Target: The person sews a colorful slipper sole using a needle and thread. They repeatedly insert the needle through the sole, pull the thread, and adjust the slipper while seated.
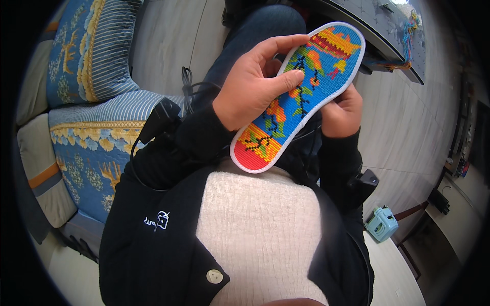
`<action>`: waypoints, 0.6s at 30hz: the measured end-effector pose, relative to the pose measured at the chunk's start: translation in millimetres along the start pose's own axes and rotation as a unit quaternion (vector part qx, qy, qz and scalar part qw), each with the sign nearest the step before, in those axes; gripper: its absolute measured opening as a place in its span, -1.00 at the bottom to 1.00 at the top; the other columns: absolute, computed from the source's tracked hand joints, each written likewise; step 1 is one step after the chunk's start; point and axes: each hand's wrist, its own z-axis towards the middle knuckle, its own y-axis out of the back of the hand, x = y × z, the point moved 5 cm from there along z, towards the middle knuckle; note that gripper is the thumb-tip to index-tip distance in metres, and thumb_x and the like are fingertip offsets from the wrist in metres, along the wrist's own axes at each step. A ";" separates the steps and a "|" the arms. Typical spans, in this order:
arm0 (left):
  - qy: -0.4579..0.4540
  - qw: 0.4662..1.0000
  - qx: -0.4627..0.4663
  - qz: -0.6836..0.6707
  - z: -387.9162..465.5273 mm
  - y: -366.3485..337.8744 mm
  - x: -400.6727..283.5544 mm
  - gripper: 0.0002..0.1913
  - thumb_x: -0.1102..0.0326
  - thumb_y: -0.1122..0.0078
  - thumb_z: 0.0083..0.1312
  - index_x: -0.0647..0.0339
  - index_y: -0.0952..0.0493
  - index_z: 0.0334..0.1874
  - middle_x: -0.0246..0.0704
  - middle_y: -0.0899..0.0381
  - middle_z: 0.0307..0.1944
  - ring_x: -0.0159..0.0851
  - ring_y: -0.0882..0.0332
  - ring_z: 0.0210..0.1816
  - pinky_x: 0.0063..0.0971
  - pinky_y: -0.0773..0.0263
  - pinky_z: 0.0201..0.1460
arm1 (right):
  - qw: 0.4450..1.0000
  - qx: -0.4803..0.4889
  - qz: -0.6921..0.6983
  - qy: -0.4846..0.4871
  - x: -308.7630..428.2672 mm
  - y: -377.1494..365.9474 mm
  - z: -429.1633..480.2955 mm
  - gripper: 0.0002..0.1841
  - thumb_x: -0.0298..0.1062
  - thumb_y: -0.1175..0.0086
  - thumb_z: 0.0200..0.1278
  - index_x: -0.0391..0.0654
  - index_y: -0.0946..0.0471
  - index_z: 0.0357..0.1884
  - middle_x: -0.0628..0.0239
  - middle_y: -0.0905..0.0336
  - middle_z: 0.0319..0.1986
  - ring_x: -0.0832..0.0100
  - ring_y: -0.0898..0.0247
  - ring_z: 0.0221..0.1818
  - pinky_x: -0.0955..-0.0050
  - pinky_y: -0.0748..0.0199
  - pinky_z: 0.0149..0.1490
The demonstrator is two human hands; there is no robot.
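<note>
An embroidered shoe insole (325, 84) is held up in front of my torso, its cross-stitched face towards me. The stitching shows orange flowers and dark branches on blue, a yellow-and-red roof shape near the wide top, and a red heel. White binding runs around its edge. My left hand (252, 82) grips the left side, with the thumb lying on the stitched face and the index finger at the upper edge. On the right edge, my right hand (342, 113) holds the insole from behind; its fingertips are hidden.
A sofa with a patterned blue cover (88, 172) stands on the left. At upper right, coloured threads (409, 42) hang over the edge of a dark glossy table (367, 23). A black cable (187, 84) loops beside my leg. A light-blue plastic container (383, 223) sits at lower right.
</note>
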 end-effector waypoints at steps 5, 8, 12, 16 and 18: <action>0.007 1.000 0.004 0.000 -0.5 0.4 1.1 -0.46 0.25 -0.30 0.29 0.14 -0.38 0.30 -0.23 -0.56 0.08 -0.27 -0.65 -0.05 -0.41 -0.62 -0.04 | 0.996 -0.011 -0.063 0.056 7.1 -5.0 -4.4 -0.72 -0.67 -0.12 0.17 -0.36 -0.53 -0.03 0.14 -0.64 -0.09 0.38 -0.59 -0.08 0.44 -0.54 0.04; 0.021 1.000 0.011 -0.001 -0.5 2.2 1.4 -0.44 0.23 -0.31 0.28 0.10 -0.37 0.32 -0.23 -0.52 0.15 -0.23 -0.62 0.04 -0.39 -0.60 0.01 | 0.997 -0.009 0.063 -0.042 -9.1 -0.5 -1.6 -0.71 -0.68 -0.11 0.17 -0.37 -0.53 -0.03 0.13 -0.64 -0.09 0.37 -0.59 -0.07 0.43 -0.54 0.03; 0.019 0.999 0.020 -0.020 -0.1 2.8 1.3 -0.44 0.22 -0.31 0.28 0.10 -0.37 0.32 -0.23 -0.51 0.16 -0.23 -0.61 0.05 -0.40 -0.60 0.02 | 0.949 0.010 0.289 -0.127 -30.2 -5.2 5.6 -0.70 -0.67 -0.11 0.18 -0.36 -0.53 -0.01 0.11 -0.63 -0.08 0.32 -0.61 -0.07 0.42 -0.54 0.05; 0.029 0.999 0.018 -0.023 -0.1 3.2 4.6 -0.43 0.21 -0.31 0.28 0.10 -0.37 0.32 -0.23 -0.51 0.16 -0.23 -0.61 0.06 -0.40 -0.60 0.02 | 0.998 -0.046 -0.006 0.041 -16.8 -2.1 1.4 -0.70 -0.66 -0.11 0.20 -0.35 -0.53 0.00 0.07 -0.62 -0.07 0.24 -0.62 -0.07 0.37 -0.56 0.08; 0.029 0.999 0.021 -0.037 0.3 2.3 6.2 -0.43 0.21 -0.31 0.28 0.10 -0.37 0.32 -0.23 -0.51 0.16 -0.23 -0.61 0.07 -0.40 -0.60 0.03 | 0.980 -0.054 -0.119 0.149 -4.7 -5.3 -1.9 -0.70 -0.65 -0.11 0.20 -0.35 -0.53 0.00 0.07 -0.63 -0.06 0.23 -0.62 -0.07 0.36 -0.55 0.08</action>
